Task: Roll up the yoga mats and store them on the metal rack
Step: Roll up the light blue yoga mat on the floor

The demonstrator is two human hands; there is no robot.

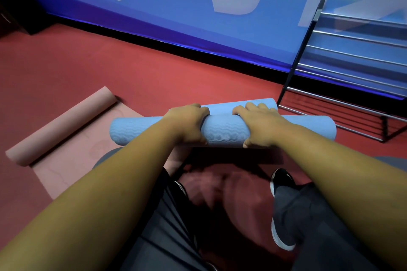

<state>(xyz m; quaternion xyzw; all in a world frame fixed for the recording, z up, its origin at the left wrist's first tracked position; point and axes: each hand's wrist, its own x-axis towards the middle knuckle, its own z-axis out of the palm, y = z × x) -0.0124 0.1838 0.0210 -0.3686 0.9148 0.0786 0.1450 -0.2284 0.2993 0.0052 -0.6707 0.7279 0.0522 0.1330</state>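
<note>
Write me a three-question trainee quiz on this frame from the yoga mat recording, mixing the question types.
1. True or false: both hands grip the blue mat.
2. Multiple choice: the pink mat is A) fully rolled, B) partly rolled with a flat part on the floor, C) on the rack.
3. Short answer: on which side of the view does the metal rack stand?

Key:
1. True: the left hand and right hand both clasp the roll.
2. B.
3. The right, against the blue wall.
</note>
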